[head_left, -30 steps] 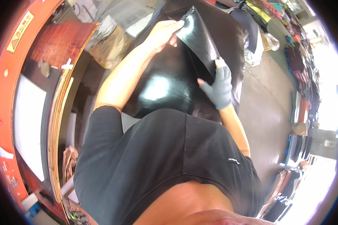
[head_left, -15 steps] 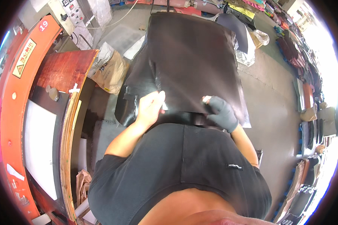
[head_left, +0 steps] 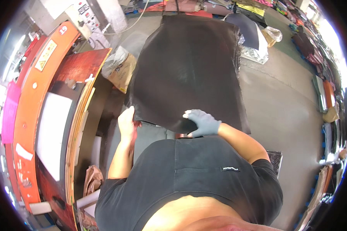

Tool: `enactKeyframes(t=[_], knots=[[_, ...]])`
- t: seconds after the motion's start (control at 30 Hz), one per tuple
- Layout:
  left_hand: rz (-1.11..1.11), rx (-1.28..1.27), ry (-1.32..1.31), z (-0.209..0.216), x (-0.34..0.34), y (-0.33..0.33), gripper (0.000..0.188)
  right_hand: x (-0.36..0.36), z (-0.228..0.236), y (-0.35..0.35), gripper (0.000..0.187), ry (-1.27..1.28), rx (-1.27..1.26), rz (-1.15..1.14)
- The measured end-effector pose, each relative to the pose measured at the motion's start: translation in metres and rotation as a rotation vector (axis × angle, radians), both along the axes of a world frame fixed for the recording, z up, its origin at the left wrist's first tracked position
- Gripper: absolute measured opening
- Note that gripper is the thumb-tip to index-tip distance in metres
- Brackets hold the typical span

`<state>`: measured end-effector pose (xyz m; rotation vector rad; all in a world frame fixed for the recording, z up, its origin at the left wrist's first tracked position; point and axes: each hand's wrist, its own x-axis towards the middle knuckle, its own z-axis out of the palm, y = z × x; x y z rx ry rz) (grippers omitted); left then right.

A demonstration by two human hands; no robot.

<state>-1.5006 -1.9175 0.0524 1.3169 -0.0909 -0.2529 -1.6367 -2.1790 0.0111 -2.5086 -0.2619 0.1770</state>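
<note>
In front of me a large dark brown-black sheet, smooth and leather-like, lies over a pile whose build is hidden. My left hand, bare, pinches the sheet's near left corner. My right hand wears a grey fingerless glove. It rests flat on the sheet by the near edge, its fingers stretched to the left and its thumb apart.
On the left stands an orange machine frame with a red board beside it. A brown paper sack leans behind the left corner. Stacked sheets line the right side; a dark blue sheet lies at the back.
My left hand has moved left and slightly nearer, drawing the sheet's corner out; the fold on its left side is gone. My right hand has slid left and a little nearer.
</note>
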Motion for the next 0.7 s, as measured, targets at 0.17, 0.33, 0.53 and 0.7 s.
enactKeyframes(t=[0.17,0.33,0.53,0.7], knots=[[-0.05,0.186,-0.15,0.001,-0.012,0.024,0.033,0.001,-0.009,0.055,0.083,0.039,0.105,0.036],[-0.089,0.337,-0.259,-0.015,-0.023,0.039,0.036,0.057,0.051,0.075,0.069,-0.611,0.128,0.252],[-0.119,0.371,-0.328,-0.054,-0.06,0.054,0.039,0.11,0.064,0.136,0.065,-0.485,-0.073,0.797],[-0.13,0.302,-0.207,-0.078,-0.096,0.08,0.036,0.13,0.038,0.179,0.053,-0.33,-0.417,1.107]])
